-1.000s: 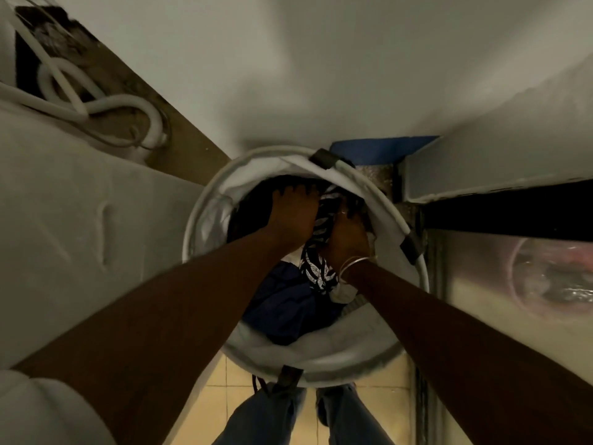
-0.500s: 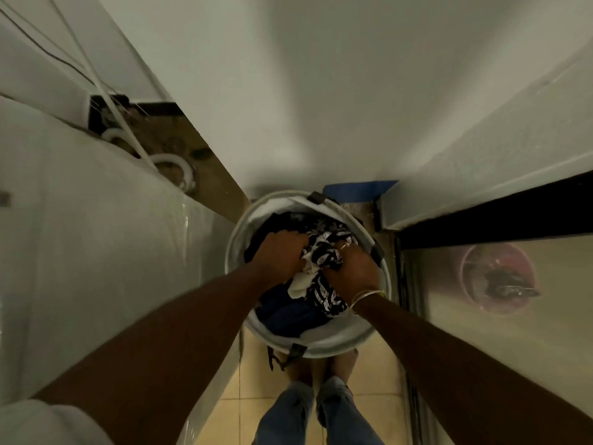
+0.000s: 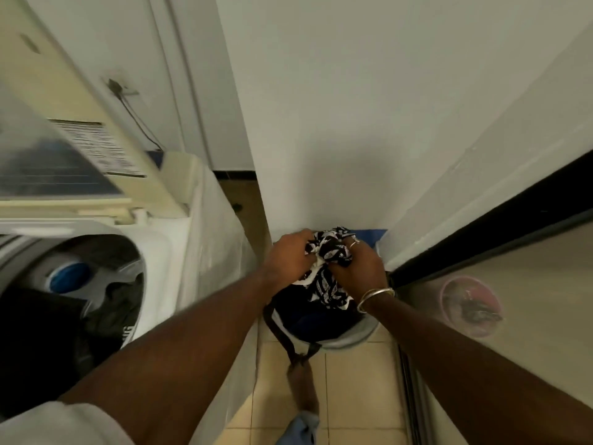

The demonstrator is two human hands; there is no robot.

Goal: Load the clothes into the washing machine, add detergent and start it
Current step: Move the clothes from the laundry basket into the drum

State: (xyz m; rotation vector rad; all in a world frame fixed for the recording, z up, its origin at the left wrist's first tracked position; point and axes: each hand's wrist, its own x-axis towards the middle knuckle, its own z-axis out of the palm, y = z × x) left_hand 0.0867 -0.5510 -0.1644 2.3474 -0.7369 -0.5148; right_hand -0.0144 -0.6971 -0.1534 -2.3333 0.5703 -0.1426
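Head view: at the near left, a top-loading washing machine [image 3: 160,252] is standing with its lid [image 3: 96,101] raised and dark laundry [image 3: 109,306] lying in the drum. Farther off, the left hand [image 3: 290,255] and right hand [image 3: 361,273] are together, both gripping a black-and-white patterned garment [image 3: 330,252] above the laundry basket [image 3: 353,337], which is sitting against the wall [image 3: 353,123] and holding navy clothes [image 3: 305,316].

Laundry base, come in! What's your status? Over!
Left grip and right grip both clutching the clothes over the basket. Washer open, dark load inside. Nothing seen in the way.
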